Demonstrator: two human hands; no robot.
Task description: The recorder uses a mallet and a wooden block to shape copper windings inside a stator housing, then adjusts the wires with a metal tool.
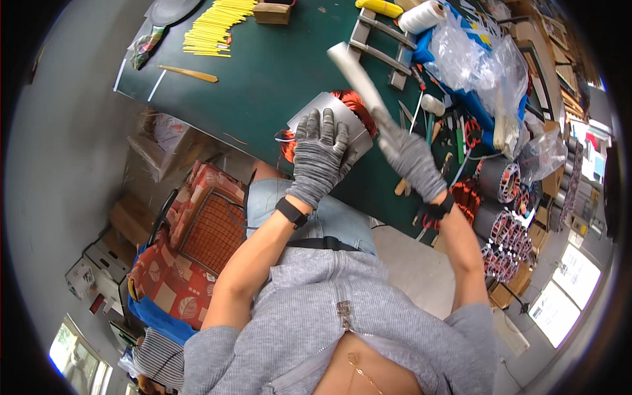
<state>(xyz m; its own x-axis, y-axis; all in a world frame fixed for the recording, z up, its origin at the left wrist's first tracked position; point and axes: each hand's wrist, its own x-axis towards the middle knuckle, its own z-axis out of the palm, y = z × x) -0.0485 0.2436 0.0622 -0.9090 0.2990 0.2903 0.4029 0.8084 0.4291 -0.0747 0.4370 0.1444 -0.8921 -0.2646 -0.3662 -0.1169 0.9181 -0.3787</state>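
My gloved left hand (317,151) lies over a motor stator (359,135), a grey metal cylinder on its side with copper-red windings bulging from both ends. Its fingers stretch across the top and the thumb rests along the near right side, holding the cylinder. Most of the stator's near surface is hidden under the glove. In my gloved right hand (411,158) is a thick white rod (355,72), raised and tilted up to the left, its end above the table. Motion smears the rod and this glove slightly. The rod and the stator appear apart.
The stator is on a dark green table (250,85). Yellow strips (214,26) lie at the far left, near a pointed wooden tool (189,73). A metal frame (382,49), scissors (472,133), hand tools and plastic bags (471,62) crowd the right. Further stators (500,181) stand beyond my right arm.
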